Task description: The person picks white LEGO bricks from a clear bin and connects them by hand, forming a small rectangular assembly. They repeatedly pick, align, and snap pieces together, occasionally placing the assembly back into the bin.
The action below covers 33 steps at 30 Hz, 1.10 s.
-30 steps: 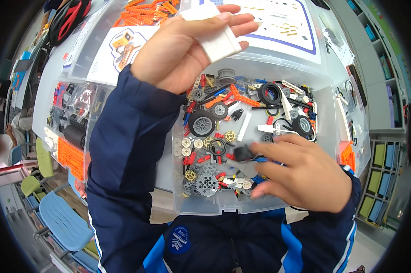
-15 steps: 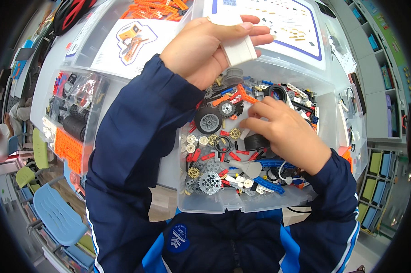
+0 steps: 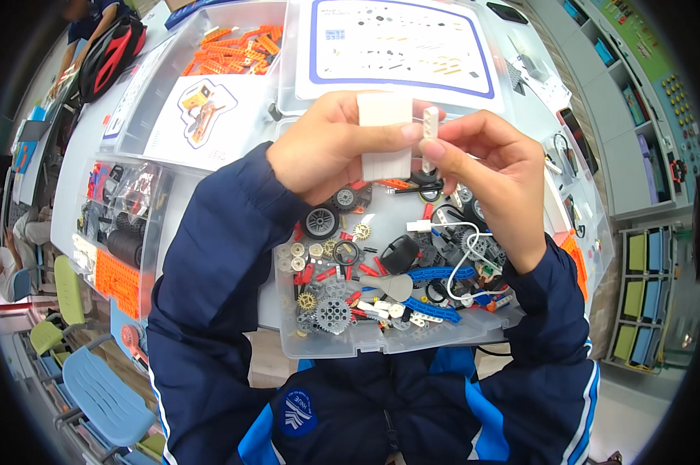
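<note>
Head view: on the counter (image 3: 77,147), the clear bin (image 3: 319,346) has lots of loose parts (image 3: 334,315) left in it. Two white pieces are out, up above it. Your left hand (image 3: 326,139) holds the white block (image 3: 385,110), thumb pressed across its front. Your right hand's (image 3: 489,167) thumb and fingers pinch the thin white strip (image 3: 429,122) just beside it. I can't tell if the pieces touch.

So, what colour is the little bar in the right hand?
The little bar is white; the head view shows it best.
</note>
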### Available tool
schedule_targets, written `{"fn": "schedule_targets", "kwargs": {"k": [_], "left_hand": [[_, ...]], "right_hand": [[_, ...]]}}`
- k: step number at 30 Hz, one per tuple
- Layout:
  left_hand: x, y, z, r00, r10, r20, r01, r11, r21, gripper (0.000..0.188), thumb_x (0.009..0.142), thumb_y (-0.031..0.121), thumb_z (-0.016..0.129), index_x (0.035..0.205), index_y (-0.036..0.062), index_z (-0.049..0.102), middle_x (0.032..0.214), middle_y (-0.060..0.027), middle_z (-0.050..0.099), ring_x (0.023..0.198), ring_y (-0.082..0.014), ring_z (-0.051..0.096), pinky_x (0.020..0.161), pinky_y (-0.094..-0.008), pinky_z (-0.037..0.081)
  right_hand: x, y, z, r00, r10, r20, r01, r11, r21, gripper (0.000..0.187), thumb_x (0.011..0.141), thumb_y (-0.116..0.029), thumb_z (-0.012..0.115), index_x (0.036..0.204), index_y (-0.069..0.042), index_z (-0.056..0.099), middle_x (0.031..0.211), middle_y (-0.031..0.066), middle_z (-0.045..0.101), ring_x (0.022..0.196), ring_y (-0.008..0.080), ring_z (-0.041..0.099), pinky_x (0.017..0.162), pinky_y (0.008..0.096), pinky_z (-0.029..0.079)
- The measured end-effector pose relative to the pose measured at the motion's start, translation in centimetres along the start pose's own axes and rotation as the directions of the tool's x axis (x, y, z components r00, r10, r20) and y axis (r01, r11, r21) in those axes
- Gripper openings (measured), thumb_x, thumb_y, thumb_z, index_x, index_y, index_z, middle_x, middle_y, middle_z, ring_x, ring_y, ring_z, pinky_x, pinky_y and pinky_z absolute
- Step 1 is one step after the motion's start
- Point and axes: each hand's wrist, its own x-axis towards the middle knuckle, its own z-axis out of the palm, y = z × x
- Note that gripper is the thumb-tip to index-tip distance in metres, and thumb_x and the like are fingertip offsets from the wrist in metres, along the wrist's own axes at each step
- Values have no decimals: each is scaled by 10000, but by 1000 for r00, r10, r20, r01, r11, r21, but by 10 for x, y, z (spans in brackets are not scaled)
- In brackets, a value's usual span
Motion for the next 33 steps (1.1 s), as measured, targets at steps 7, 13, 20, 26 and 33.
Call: {"fn": "schedule_targets", "kwargs": {"k": [7, 13, 20, 26, 33], "left_hand": [[5, -2, -8, 992, 67, -111, -72, 996, -46, 482, 990, 147, 614, 1397, -70, 474, 1342, -214, 601, 1229, -279, 620, 1061, -388, 505], [8, -2, -22, 970, 156, -189, -162, 987, -17, 480, 1006, 131, 576, 1412, -85, 440, 1379, -255, 564, 1297, -332, 573, 1086, -398, 488], [8, -3, -25, 961, 154, -230, -164, 986, -24, 461, 997, 119, 592, 1386, -93, 465, 1348, -256, 586, 1268, -323, 596, 1075, -396, 506], [12, -5, -32, 960, 173, -220, -190, 980, -60, 485, 999, 117, 587, 1401, -103, 428, 1373, -267, 558, 1281, -334, 583, 1080, -406, 511], [17, 5, -48, 933, 306, -187, -339, 924, -178, 505, 1025, 85, 514, 1455, -105, 327, 1485, -285, 436, 1400, -377, 443, 1173, -483, 415]], "right_hand": [[0, 2, -4, 995, -99, 4, 96, 953, -287, 184, 861, -148, 790, 935, 2, 713, 812, 55, 732, 672, 75, 649, 556, 223, 479], [-7, 19, 29, 801, -215, 558, 506, 741, -441, 538, 865, -322, 758, 1319, -76, 608, 1357, 170, 575, 1231, 373, 539, 1027, 435, 443], [-22, -9, 26, 548, 71, 834, 547, 724, -421, 411, 895, -387, 707, 1142, -58, 688, 1355, 154, 580, 1094, 336, 614, 945, 419, 486], [-26, -19, 23, 465, 57, 883, 473, 828, -303, 308, 915, -345, 673, 899, -38, 653, 895, 77, 628, 869, 263, 616, 792, 392, 471], [-10, 4, 49, 648, -135, 750, 676, 556, -484, 309, 761, -84, 715, 1061, -27, 667, 988, 98, 610, 980, 286, 605, 816, 399, 508]]}}
